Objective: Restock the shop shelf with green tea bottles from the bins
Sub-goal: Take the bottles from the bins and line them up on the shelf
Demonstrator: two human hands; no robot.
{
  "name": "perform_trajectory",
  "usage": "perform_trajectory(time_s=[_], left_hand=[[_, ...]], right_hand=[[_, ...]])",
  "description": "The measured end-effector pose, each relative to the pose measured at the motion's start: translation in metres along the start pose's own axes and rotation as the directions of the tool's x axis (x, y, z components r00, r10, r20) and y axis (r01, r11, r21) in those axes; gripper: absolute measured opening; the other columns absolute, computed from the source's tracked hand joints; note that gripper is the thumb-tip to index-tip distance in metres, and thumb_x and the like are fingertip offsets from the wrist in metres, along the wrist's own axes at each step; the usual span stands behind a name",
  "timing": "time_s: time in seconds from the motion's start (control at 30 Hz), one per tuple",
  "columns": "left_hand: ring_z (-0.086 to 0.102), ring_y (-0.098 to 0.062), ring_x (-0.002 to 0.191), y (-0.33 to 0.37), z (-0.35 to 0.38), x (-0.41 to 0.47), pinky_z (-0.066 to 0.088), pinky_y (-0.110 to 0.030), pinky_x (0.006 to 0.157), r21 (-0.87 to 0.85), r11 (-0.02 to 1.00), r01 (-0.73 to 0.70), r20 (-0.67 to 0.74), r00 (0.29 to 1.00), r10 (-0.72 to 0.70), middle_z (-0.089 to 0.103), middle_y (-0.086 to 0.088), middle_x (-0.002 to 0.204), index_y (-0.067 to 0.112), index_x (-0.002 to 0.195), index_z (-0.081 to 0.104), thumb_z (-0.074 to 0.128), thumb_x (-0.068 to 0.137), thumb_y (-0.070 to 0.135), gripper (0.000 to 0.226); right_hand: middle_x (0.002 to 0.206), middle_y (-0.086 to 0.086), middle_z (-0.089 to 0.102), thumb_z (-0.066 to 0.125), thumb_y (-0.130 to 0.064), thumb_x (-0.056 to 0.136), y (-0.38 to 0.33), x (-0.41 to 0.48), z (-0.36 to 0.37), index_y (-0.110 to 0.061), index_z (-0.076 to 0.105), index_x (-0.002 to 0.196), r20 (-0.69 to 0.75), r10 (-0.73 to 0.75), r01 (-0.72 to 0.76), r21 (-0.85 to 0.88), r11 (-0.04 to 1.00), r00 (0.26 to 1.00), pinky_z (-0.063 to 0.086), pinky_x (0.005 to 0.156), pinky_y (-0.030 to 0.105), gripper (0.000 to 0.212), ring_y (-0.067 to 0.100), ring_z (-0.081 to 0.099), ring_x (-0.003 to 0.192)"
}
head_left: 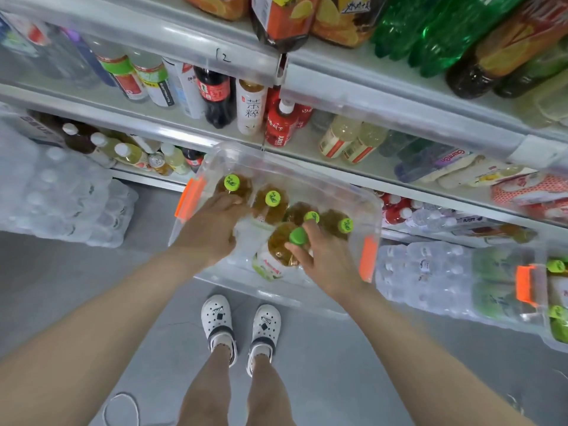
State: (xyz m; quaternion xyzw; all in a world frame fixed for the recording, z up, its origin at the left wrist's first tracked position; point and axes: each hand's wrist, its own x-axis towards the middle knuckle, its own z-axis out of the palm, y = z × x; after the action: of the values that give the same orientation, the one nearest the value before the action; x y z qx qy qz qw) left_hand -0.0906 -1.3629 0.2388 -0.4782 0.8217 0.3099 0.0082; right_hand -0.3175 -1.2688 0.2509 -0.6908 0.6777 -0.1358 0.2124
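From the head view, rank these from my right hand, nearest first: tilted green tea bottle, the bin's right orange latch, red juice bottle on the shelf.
1. Tilted green tea bottle: gripped by the right hand.
2. Orange latch: right end of the bin, beside the hand.
3. Red juice bottle: up on the shelf behind.

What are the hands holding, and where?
The right hand grips a tilted green tea bottle by its neck, under the cap. The left hand curls round the shoulder of another bottle.

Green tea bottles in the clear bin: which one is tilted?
The bottle nearest the person, at the right hand: it leans, label showing, while the other four stand upright, caps facing up.
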Motion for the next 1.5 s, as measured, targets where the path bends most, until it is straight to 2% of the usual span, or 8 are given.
perform_trajectory(time_s=[0.23, 0.4, 0.5, 0.63, 0.73, 1.03, 1.33, 1.5], left_hand=[[0.051, -0.038, 0.119, -0.019, 0.029, 0.003, 0.048, -0.044, 0.096, 0.128, 0.992, 0.014, 0.027, 0.999, -0.017, 0.054, -0.012, 0.134, 0.017, 0.139, 0.052, 0.078, 0.075, 0.016, 0.069], [0.060, -0.037, 0.102, 0.012, 0.039, 0.031, 0.057, -0.047, 0.077, 0.090, 0.985, -0.149, -0.085, 0.984, 0.157, 0.058, -0.014, 0.119, 0.011, 0.127, 0.061, 0.084, 0.069, 0.008, 0.062], [0.062, -0.037, 0.090, 0.022, 0.041, 0.052, 0.057, -0.045, 0.077, 0.067, 0.979, -0.193, -0.070, 0.978, 0.197, 0.058, -0.017, 0.106, 0.010, 0.115, 0.069, 0.085, 0.066, 0.003, 0.052], [0.062, -0.037, 0.093, 0.013, 0.041, 0.053, 0.057, -0.046, 0.075, 0.080, 0.981, -0.177, -0.042, 0.983, 0.180, 0.059, -0.015, 0.105, 0.013, 0.112, 0.069, 0.084, 0.067, 0.001, 0.049], [0.061, -0.037, 0.101, 0.001, 0.040, 0.045, 0.057, -0.047, 0.078, 0.112, 0.975, -0.194, -0.015, 0.980, 0.197, 0.059, -0.014, 0.117, 0.015, 0.121, 0.065, 0.083, 0.067, 0.003, 0.058], [0.062, -0.041, 0.083, -0.027, 0.025, 0.010, 0.055, -0.042, 0.066, 0.213, 0.977, 0.003, -0.077, 0.997, 0.014, 0.065, -0.016, 0.109, 0.013, 0.116, 0.068, 0.086, 0.057, 0.007, 0.061], [0.049, -0.030, 0.124, 0.015, 0.014, 0.002, 0.048, -0.045, 0.097, -0.051, 0.999, -0.013, -0.098, 0.995, 0.008, 0.049, -0.007, 0.138, 0.017, 0.140, 0.048, 0.080, 0.077, 0.026, 0.071], [0.042, -0.017, 0.133, 0.063, -0.009, 0.018, 0.035, -0.030, 0.108, -0.368, 0.930, 0.009, 0.009, 1.000, -0.006, 0.039, 0.002, 0.151, 0.026, 0.151, 0.025, 0.082, 0.072, 0.045, 0.099]], right_hand=[[0.091, 0.014, 0.065, 0.070, -0.021, 0.087, 0.036, -0.039, 0.051, -0.003, 0.055, 0.110, 0.077, 0.119, -0.118, -0.010, 0.993, 0.990, 0.045, 0.056, 0.030, 0.033, 0.035, 0.063, 0.072], [0.108, 0.010, 0.064, 0.059, -0.038, 0.092, 0.042, -0.029, 0.037, -0.008, 0.056, 0.115, 0.199, 0.035, -0.032, -0.013, 0.999, 0.979, 0.053, 0.069, 0.038, 0.038, 0.032, 0.062, 0.089], [0.110, 0.005, 0.062, 0.051, -0.050, 0.094, 0.047, -0.010, 0.018, -0.014, 0.057, 0.113, 0.073, 0.105, -0.108, 0.033, 0.994, 0.992, 0.053, 0.075, 0.034, 0.041, 0.025, 0.060, 0.093], [0.134, 0.012, 0.054, 0.073, -0.018, 0.085, 0.058, 0.033, 0.012, -0.012, 0.054, 0.133, 0.034, 0.144, -0.140, -0.081, 0.987, 0.989, 0.045, 0.101, 0.039, 0.052, 0.032, 0.053, 0.119], [0.118, 0.009, 0.066, 0.071, -0.015, 0.087, 0.056, 0.051, 0.019, -0.012, 0.058, 0.127, 0.152, 0.154, -0.143, -0.077, 0.987, 0.976, 0.044, 0.095, 0.036, 0.043, 0.031, 0.061, 0.107], [0.109, 0.010, 0.067, 0.062, -0.039, 0.093, 0.058, 0.065, -0.016, -0.013, 0.055, 0.121, 0.038, 0.264, -0.260, -0.084, 0.962, 0.964, 0.051, 0.083, 0.039, 0.039, 0.030, 0.063, 0.098], [0.087, 0.003, 0.059, 0.058, -0.046, 0.095, 0.019, 0.073, -0.047, -0.010, 0.051, 0.107, -0.062, 0.258, -0.257, 0.029, 0.966, 0.964, 0.037, 0.068, 0.029, 0.039, 0.022, 0.056, 0.080], [0.085, 0.001, 0.068, 0.051, -0.064, 0.090, 0.004, 0.077, -0.089, -0.017, 0.057, 0.105, -0.099, 0.262, -0.239, 0.198, 0.951, 0.960, 0.055, 0.075, 0.043, 0.049, 0.023, 0.066, 0.077]])
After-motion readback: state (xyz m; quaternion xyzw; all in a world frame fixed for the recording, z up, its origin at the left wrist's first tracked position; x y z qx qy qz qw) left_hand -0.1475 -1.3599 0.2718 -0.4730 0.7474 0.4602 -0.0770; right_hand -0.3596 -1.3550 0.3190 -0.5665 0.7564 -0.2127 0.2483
